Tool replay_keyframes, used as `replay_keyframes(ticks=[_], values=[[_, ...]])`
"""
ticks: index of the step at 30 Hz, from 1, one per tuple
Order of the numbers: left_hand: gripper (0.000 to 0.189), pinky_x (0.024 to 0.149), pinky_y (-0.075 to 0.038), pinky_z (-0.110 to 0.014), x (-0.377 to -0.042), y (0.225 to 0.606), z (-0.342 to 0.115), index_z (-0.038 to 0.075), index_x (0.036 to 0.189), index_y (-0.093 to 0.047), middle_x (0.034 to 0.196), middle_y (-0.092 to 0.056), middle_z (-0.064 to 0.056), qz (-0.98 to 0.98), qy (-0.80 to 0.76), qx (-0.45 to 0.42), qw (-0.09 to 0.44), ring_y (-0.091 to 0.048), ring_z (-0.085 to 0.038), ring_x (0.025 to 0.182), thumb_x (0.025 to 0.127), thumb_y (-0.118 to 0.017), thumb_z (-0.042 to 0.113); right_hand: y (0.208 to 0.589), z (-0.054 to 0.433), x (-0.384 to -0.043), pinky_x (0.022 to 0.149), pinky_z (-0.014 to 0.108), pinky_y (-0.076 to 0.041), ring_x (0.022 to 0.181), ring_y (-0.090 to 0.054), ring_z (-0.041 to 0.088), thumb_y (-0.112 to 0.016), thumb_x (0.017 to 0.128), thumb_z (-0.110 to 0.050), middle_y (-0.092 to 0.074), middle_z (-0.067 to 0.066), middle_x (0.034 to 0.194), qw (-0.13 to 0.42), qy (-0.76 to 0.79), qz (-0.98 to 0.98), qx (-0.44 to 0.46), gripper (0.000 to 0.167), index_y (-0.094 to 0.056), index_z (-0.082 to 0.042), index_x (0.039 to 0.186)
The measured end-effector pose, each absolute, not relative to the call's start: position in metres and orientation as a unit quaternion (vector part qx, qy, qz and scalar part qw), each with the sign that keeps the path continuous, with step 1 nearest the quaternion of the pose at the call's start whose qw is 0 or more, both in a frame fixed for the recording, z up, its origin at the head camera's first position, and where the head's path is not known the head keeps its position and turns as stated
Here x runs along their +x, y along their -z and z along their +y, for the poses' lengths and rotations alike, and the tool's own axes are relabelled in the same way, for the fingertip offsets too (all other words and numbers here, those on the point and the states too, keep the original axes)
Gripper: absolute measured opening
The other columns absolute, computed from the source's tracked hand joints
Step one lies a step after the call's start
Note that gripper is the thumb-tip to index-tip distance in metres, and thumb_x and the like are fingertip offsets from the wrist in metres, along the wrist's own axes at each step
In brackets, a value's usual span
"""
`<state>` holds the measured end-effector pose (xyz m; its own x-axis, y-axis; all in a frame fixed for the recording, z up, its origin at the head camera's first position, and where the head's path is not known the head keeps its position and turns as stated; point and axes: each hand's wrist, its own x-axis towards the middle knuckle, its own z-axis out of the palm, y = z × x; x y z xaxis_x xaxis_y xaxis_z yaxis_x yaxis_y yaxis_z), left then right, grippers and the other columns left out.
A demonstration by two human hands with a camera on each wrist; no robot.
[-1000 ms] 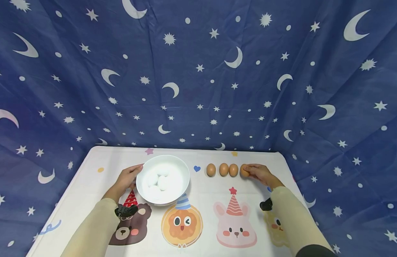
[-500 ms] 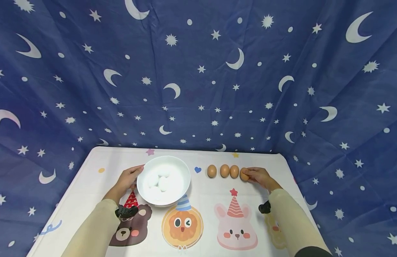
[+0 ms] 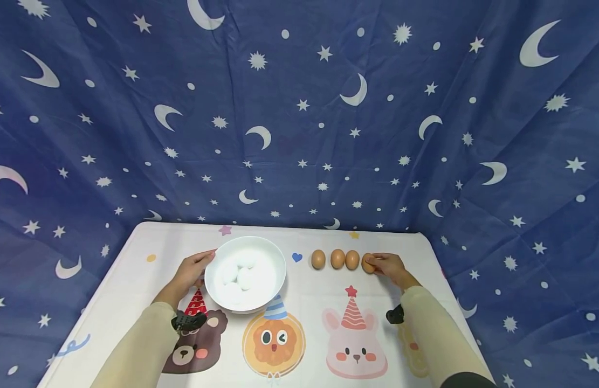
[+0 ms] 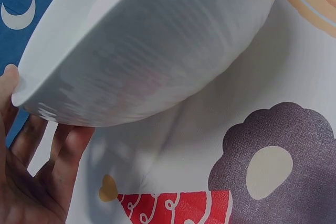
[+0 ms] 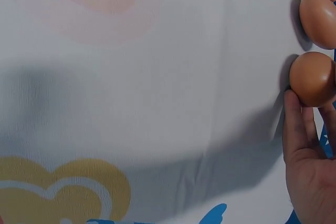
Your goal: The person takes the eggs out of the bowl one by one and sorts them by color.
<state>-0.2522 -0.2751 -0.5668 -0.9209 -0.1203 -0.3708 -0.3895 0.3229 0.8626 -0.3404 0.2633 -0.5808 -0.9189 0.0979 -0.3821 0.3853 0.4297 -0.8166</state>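
Desk (image 3: 110,323): bowl (image 3: 279,272) held, end egg (image 5: 310,77) pinched

Near the far edge, the left hand (image 3: 190,269) clamped its fingers on the bowl's rim; towards the far-right corner, the right hand's (image 3: 390,267) pinched the egg, seemingly for pick-up; lifting called for gentle pressure

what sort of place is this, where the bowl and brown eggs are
Probably an indoor staged spot for recording or practice: a blue moon-and-star curtain hangs behind, a white cartoon-printed tablecloth lies below, and a white bowl is beside a row of brown eggs.
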Motion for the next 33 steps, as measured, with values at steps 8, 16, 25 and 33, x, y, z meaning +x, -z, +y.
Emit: replay_keyframes(ticks=[8, 16, 25, 33], values=[[0.063, 0.066, -0.058, -0.028, -0.2513, 0.5676, -0.2757, 0.011, 0.150, -0.042, 0.145, -0.048, -0.023, 0.802, -0.564, -0.156, 0.123, -0.066, -0.015, 0.092, 0.102, -0.046, 0.051, 0.5804, 0.2611, -0.3367, 0.083, 0.029, -0.058, 0.090, -0.066, 0.012, -0.068, 0.095, -0.024, -0.057, 0.029, 0.131, 0.140, 0.512, 0.835, 0.147, 0.052, -0.055, 0.010, 0.132], [0.066, 0.071, -0.059, -0.031, -0.2519, 0.5654, -0.2763, 0.011, 0.150, -0.041, 0.147, -0.046, -0.023, 0.808, -0.554, -0.155, 0.124, -0.066, -0.020, 0.100, 0.100, -0.047, 0.053, 0.5781, 0.2621, -0.3373, 0.082, 0.030, -0.058, 0.082, -0.066, 0.009, -0.068, 0.095, -0.026, -0.059, 0.028, 0.129, 0.144, 0.528, 0.823, 0.155, 0.057, -0.052, 0.011, 0.134], [0.065, 0.071, -0.059, -0.029, -0.2546, 0.5620, -0.2761, 0.013, 0.150, -0.041, 0.146, -0.047, -0.022, 0.805, -0.557, -0.161, 0.128, -0.064, -0.022, 0.102, 0.100, -0.047, 0.054, 0.5731, 0.2583, -0.3414, 0.083, 0.028, -0.058, 0.093, -0.063, 0.017, -0.065, 0.096, -0.028, -0.053, 0.028, 0.136, 0.162, 0.509, 0.824, 0.187, 0.058, -0.048, 0.008, 0.139], [0.068, 0.076, -0.059, -0.031, -0.2529, 0.5643, -0.2757, 0.012, 0.150, -0.041, 0.149, -0.044, -0.022, 0.807, -0.553, -0.162, 0.129, -0.059, -0.034, 0.116, 0.099, -0.047, 0.056, 0.5751, 0.2582, -0.3425, 0.079, 0.026, -0.058, 0.084, -0.063, 0.012, -0.066, 0.096, -0.028, -0.056, 0.025, 0.131, 0.165, 0.518, 0.815, 0.200, 0.060, -0.046, 0.008, 0.140]])
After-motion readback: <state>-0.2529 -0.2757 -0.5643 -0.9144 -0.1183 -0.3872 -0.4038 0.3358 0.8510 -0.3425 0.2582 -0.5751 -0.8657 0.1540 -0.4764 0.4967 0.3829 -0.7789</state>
